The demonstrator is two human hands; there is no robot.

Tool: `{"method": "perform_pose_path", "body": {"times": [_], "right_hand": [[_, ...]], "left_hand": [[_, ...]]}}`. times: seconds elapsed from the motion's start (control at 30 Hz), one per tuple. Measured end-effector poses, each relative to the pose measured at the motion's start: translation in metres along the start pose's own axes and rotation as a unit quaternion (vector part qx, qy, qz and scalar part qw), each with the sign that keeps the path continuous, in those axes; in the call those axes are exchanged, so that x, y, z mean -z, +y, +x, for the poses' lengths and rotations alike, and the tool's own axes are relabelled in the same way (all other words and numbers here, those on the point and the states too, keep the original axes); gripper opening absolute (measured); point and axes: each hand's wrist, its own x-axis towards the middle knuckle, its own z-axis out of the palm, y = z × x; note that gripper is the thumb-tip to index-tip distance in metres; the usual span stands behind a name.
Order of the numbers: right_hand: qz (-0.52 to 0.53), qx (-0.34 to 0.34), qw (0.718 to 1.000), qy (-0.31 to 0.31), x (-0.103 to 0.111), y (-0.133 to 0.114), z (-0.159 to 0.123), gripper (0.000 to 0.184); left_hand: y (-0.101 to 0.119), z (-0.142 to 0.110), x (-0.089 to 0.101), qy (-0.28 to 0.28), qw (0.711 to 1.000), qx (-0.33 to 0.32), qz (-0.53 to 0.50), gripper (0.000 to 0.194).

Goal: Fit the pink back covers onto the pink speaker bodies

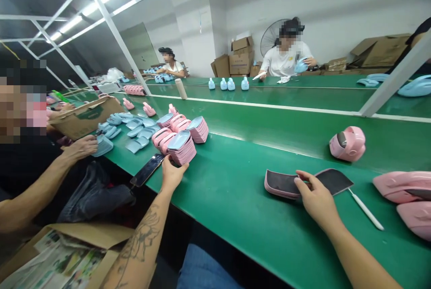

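The stack of curved pink panels (183, 153), capped by a pale blue one, stands close to the near edge of the green table (232, 203); the left hand (173, 173) grasps its lower end between thumb and fingers. An uneven pull could fan the panels apart, since no band shows around them, or nudge the smartphone (148, 170), which juts past the near edge, onto the floor. Farther right, the right hand (318, 197) has thumb and fingertips on the dark-faced panels (281, 182); whether it pinches one, I cannot tell. A shove from it could set the white-handled tool (366, 211) rolling. Beyond, toward the far edge, sits a pink moulded housing (348, 144). The panel count is unclear, the tool's tip is too small to identify, and the larger pink shells (404, 188) are cut off at the right.
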Motion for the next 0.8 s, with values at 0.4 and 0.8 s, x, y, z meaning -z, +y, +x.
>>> {"method": "perform_pose_path", "body": {"times": [0.4,0.8], "right_hand": [[0.026,0.006,1.000,0.008,-0.002,-0.002,0.000,0.060],[0.020,0.009,1.000,0.011,-0.003,0.000,0.001,0.055]], "left_hand": [[0.010,0.021,0.013,-0.104,0.992,0.020,0.066,0.068],[0.047,-0.031,-0.005,-0.098,0.992,0.057,0.060,0.065]]}}
